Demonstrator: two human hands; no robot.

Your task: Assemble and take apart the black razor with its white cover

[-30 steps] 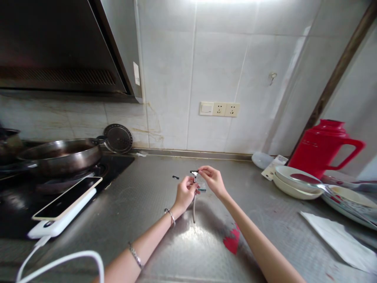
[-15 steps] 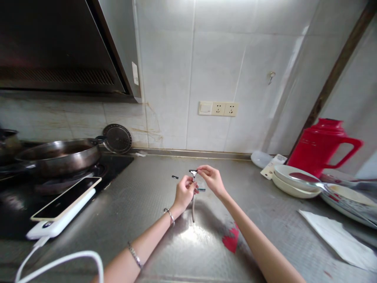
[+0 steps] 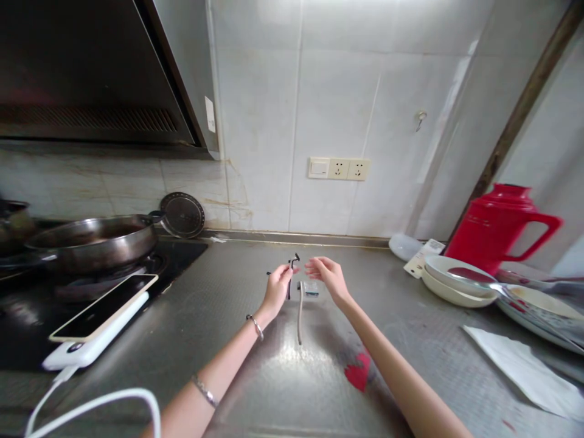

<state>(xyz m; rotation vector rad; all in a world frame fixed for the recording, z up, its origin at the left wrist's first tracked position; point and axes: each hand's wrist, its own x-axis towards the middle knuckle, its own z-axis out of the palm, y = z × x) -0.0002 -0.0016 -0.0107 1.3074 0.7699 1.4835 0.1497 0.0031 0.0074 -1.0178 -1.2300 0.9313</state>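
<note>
My left hand (image 3: 276, 287) is closed around the dark handle of a razor (image 3: 289, 291), holding it upright over the steel counter. The razor's black head (image 3: 295, 258) sticks up above the fingers. A short gap to the right, my right hand (image 3: 329, 277) hangs with its fingers bent and apart, and nothing shows in it. Between the hands lies a thin grey-beige stick (image 3: 300, 316), its far end by a small clear case (image 3: 311, 289) with a dark edge. A small black piece (image 3: 269, 274) is partly hidden behind my left hand.
At left, a phone on a white power bank (image 3: 98, 328) trails a white cable (image 3: 104, 398); beyond it a steel pan (image 3: 98, 234) sits on the hob. To the right stand a red thermos (image 3: 497, 228), stacked bowls (image 3: 456, 292) and a white napkin (image 3: 524, 365). A red patch (image 3: 358, 372) marks the counter.
My right hand has let go of the razor's head and stays apart from it. My left hand has moved slightly left and turned the razor, whose head now shows from the side.
</note>
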